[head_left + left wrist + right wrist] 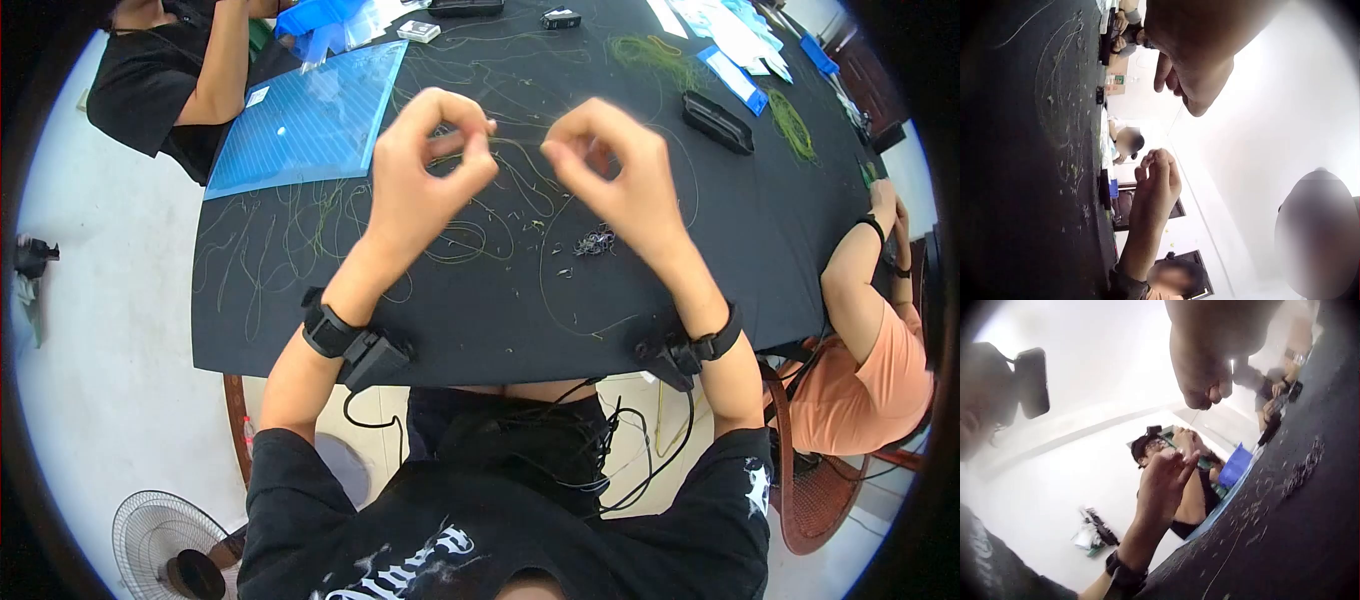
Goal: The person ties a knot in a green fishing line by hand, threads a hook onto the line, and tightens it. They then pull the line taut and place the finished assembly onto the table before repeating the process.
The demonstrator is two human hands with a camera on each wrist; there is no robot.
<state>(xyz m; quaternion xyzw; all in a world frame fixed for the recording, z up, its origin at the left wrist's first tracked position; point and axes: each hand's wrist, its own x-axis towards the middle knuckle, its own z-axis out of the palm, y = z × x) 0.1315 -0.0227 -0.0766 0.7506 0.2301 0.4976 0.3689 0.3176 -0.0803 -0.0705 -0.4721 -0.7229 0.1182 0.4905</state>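
Both hands are raised over the black table, facing each other a short way apart. My left hand (408,185) pinches with thumb and index finger, the two forming a ring. Opposite it, my right hand (638,185) makes a similar pinch. A very thin line (1177,118) runs between the two sets of fingertips, faint against the bright wall in both wrist views. Below the right hand lies a small pile of dark metallic bits (595,241), like tiny hooks. Loose greenish threads (468,240) curl over the cloth under the left hand.
A blue plastic folder (310,125) lies at the left. Toward the back right are a black open case (718,122), a blue-and-white packet (733,80) and a green thread coil (792,125). Other people sit at the left and right edges of the table.
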